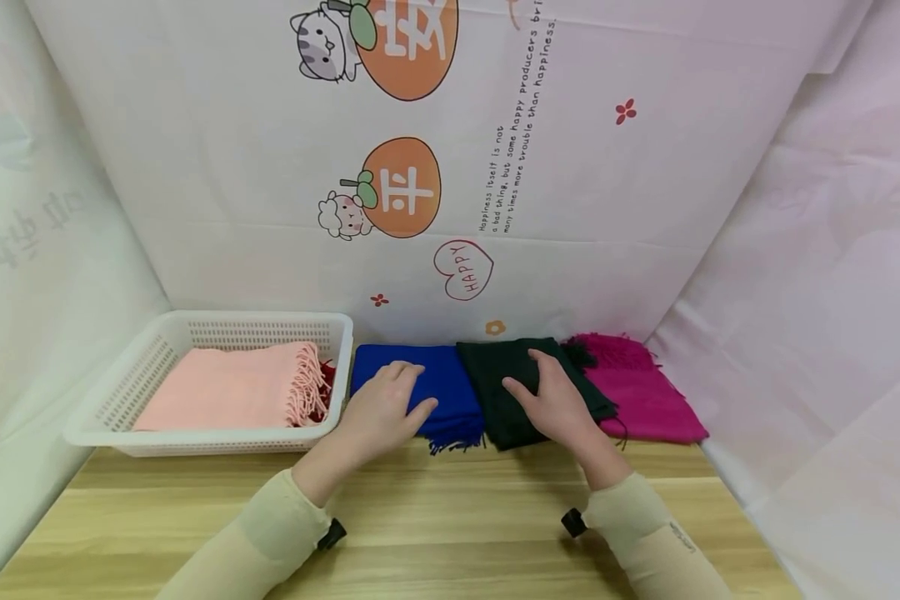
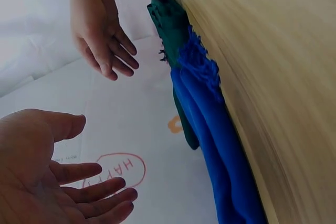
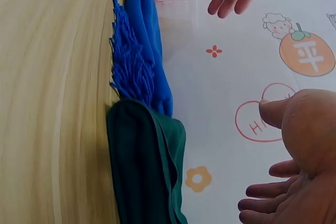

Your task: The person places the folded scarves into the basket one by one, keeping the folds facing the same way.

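In the head view, the left hand [image 1: 382,408] hovers over the blue scarf [image 1: 453,392], and the right hand [image 1: 558,404] over the green scarf [image 1: 491,400], both with fingers loose and released. The scarves lie folded side by side on the table [image 1: 420,525], between the basket [image 1: 232,437] with its pink scarf [image 1: 225,387] and a magenta scarf [image 1: 652,404]. The wall [image 1: 585,250] reads "Happiness itself is not a bad thing, but some happy producers bri", cut off there, then "many times more trouble than happiness." A heart [image 1: 462,270] says "HAPPY"; an orange fruit [image 1: 402,187] bears "平". Lettering by the right sleeve is too small to read.

In the left wrist view, the left fingers are spread, apart from the blue scarf; they partly cover "HAPPY".

In the right wrist view, the right fingers are extended, a gap separating them from the green scarf; "平" is legible.
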Tool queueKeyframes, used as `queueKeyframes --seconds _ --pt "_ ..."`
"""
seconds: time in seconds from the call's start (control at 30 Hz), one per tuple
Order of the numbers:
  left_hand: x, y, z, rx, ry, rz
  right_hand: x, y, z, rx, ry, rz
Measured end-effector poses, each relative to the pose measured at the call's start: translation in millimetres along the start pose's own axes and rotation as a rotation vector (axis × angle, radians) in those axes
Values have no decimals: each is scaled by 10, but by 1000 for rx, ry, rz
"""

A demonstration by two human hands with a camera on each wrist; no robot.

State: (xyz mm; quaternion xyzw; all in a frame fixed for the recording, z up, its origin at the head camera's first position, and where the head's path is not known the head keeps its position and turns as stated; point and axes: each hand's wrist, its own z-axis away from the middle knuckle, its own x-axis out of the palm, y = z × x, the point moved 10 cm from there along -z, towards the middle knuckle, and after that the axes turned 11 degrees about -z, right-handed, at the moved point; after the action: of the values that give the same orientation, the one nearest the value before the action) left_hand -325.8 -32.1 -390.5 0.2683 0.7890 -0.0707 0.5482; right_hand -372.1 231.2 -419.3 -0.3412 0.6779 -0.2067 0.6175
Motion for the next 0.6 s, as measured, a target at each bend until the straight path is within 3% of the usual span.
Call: queueKeyframes --seconds 0.6 --pt "365 529 -156 29 -103 22 -347 360 -36 49 47 38"
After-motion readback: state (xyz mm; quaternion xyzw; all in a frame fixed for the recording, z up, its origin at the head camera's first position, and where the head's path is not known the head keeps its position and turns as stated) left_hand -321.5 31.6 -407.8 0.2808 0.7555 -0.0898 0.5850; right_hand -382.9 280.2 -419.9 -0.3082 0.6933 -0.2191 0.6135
